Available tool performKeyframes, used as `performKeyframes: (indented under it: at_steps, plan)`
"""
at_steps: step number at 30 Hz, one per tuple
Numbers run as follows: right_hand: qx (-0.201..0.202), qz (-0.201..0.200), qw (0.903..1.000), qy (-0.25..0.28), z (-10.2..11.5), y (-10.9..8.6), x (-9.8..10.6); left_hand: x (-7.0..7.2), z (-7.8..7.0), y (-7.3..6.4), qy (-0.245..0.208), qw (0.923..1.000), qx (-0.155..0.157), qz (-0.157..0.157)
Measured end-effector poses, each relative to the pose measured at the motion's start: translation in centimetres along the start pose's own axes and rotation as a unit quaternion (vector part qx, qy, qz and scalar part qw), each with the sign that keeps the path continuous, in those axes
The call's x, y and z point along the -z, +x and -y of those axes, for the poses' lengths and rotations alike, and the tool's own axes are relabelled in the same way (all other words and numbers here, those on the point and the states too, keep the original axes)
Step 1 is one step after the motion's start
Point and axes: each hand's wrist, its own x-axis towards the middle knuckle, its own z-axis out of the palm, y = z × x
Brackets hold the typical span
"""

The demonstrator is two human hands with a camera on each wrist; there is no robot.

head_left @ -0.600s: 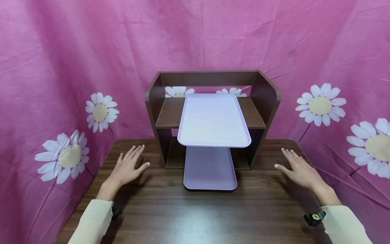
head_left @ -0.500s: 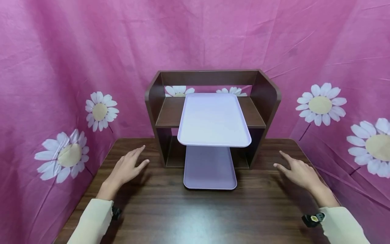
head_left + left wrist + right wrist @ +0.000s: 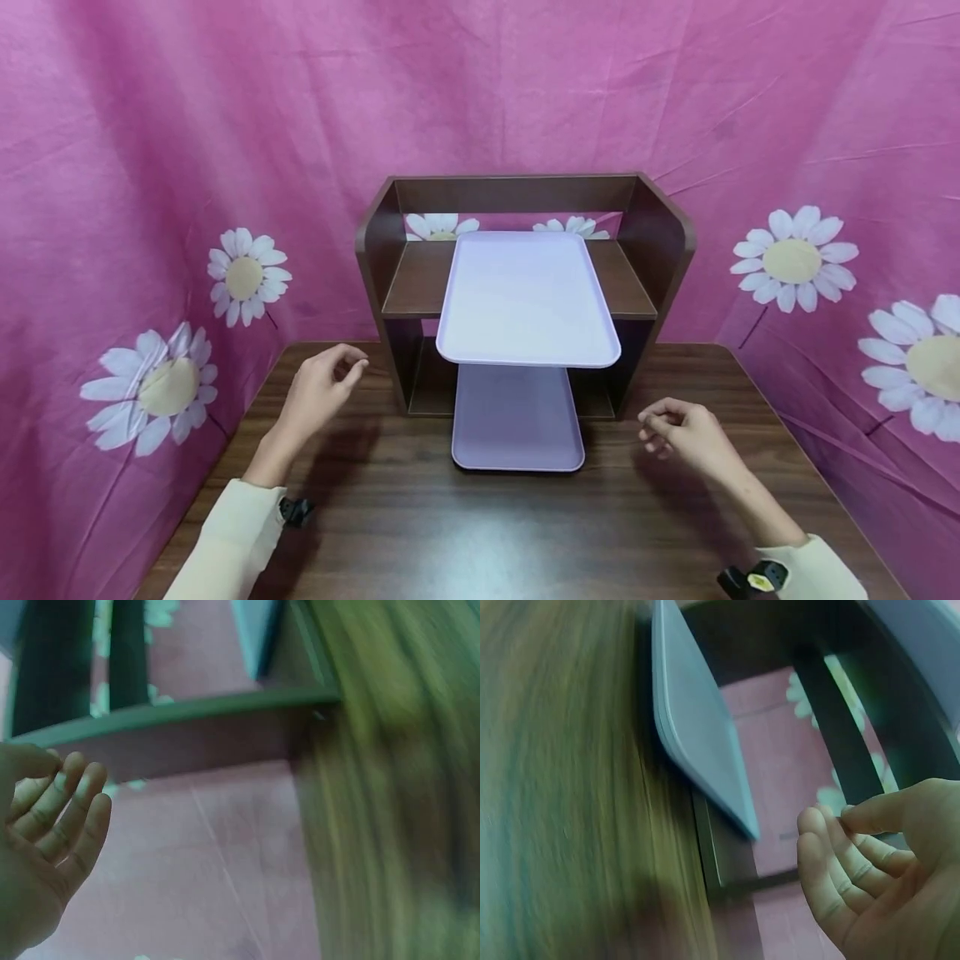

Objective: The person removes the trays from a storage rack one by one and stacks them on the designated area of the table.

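Both your hands are hovering over the tabletop [image 3: 480,525], one each side of the brown shelf unit [image 3: 670,229]. Your left hand [image 3: 318,392] hangs near the unit's left side panel, your right hand [image 3: 693,433] out beyond its right front corner. The grip is narrow on both: fingers curled in, thumb close to the fingertips, nothing held, nothing touched.

Now the trays! The pale upper tray [image 3: 528,292] lies on the upper shelf, front end jutting well past the shelf's edge. Straight below, the lower tray [image 3: 517,417] pokes out of the bottom compartment over the tabletop; whether its front touches down, you can't tell from here.

Watch that overhang. Press on the upper tray's free front edge and it could well tip, sliding down onto the one beneath. A sleeve [image 3: 232,533] or one of those black wrist devices [image 3: 753,579] might snag a rim if your arm swings inward. Come in with fingers bunched like this and you'd probably nudge a tray askew rather than catch it cleanly.

Any lettering? None readable on trays, unit or the daisy-print pink cloth [image 3: 480,92]; the yellow patch on your right wrist device is too small to make out.
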Motion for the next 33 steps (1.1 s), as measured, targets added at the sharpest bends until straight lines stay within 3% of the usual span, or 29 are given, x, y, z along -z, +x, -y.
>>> performKeyframes:
  at_steps: [5, 13, 18, 27, 33]
  plan:
    - [-0.042, 0.034, 0.9941, 0.095, 0.8, -0.5, -2.1, 0.6, -1.5, 0.6, -0.059, 0.9975, 0.011, -0.037]
    - [-0.019, 0.091, 0.9858, 0.14, 1.8, -1.4, -5.0, 1.5, -3.7, 2.3, -0.119, 0.9904, 0.006, -0.07]
    - [-0.036, 0.103, 0.9798, 0.167, 2.2, -1.8, -7.3, 1.8, -4.4, 3.1, -0.116, 0.9889, 0.019, -0.09]
    - [-0.078, 0.14, 0.9635, 0.215, 2.1, -3.0, -11.2, 1.7, -5.5, 4.2, -0.118, 0.9868, 0.058, -0.094]
    - [-0.085, 0.148, 0.9574, 0.232, 1.9, -3.4, -12.4, 1.7, -6.0, 4.8, -0.136, 0.9853, 0.071, -0.075]
